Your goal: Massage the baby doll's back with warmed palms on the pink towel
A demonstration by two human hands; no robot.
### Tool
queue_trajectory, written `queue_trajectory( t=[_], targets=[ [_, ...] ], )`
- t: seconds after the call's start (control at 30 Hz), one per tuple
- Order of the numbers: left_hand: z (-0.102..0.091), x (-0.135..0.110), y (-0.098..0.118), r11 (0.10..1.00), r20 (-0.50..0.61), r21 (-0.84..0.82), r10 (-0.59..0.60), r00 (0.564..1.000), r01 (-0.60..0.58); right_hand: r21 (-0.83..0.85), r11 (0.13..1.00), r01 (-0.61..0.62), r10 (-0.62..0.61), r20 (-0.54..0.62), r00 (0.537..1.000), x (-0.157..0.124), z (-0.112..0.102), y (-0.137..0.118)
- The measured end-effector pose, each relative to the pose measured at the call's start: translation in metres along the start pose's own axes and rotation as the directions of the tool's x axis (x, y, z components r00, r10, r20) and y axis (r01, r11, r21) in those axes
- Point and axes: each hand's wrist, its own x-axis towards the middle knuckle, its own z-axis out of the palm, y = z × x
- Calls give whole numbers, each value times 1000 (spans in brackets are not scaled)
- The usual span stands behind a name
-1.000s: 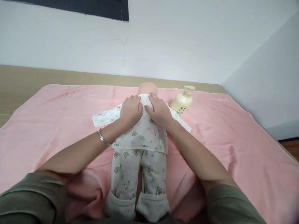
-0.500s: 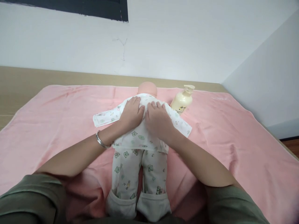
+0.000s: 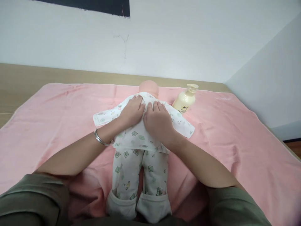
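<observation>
A baby doll [image 3: 148, 87] lies with the back of its bald head showing, arms spread to both sides. It wears a white printed top [image 3: 138, 138] and matching footed trousers [image 3: 129, 169]. My left hand [image 3: 133, 110] rests flat on the upper left of the doll's back, fingers stretched out toward the shoulder. Beside it, my right hand [image 3: 159, 121] lies on the upper right of the back with its fingers extended. Both palms press on the cloth and hold nothing. The doll's face is hidden.
A pale yellow pump bottle [image 3: 185, 99] stands right of the doll's head. Beneath everything spreads a pink blanket [image 3: 58, 125] on a wooden surface [image 3: 23, 77]. A white wall [image 3: 176, 40] rises behind, with another wall at the right.
The view has tilted slightly. My right hand has shifted slightly left, nearer my left hand, and its thumb lies closer in. Both hands stay on the doll's back.
</observation>
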Motion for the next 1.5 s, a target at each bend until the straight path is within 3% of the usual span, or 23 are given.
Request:
queue_trajectory(
  t=[0.1,0.23,0.37,0.57,0.7,0.87,1.0,1.1,1.3,1.37,1.5],
  targets=[
    [3,-2,-2,999,-12,19,-30,999,30,105,990,-96,89,67,994,18,6,17],
    [15,-23,9,971,-38,196,146,989,-136,189,952,-241,208,181,961,41,8,42],
    [17,-30,15,956,-67,208,224,972,-206,124,974,-191,171,154,973,36,3,36],
    [0,0,-5,996,-21,51,71,997,-70,24,999,-27,27,1,1000,-3,4,-4],
    [-2,2,-7,1000,6,24,6,1000,-6,122,992,-15,10,40,999,0,5,-1],
    [13,-25,12,967,-82,216,158,984,-137,249,939,-237,202,156,967,37,4,34],
    [18,-35,20,933,-86,268,271,959,-240,267,932,-245,199,188,962,45,8,45],
    [9,-24,18,960,-41,196,211,977,-199,167,970,-178,158,128,979,33,8,35],
    [-3,6,0,995,32,96,-28,999,25,48,999,-10,9,9,1000,11,5,10],
    [-2,6,-2,994,19,110,-11,1000,9,81,996,-37,34,27,999,16,5,13],
    [-4,-8,9,977,20,206,54,998,-57,175,961,-215,192,142,971,33,4,31]
  ],
)
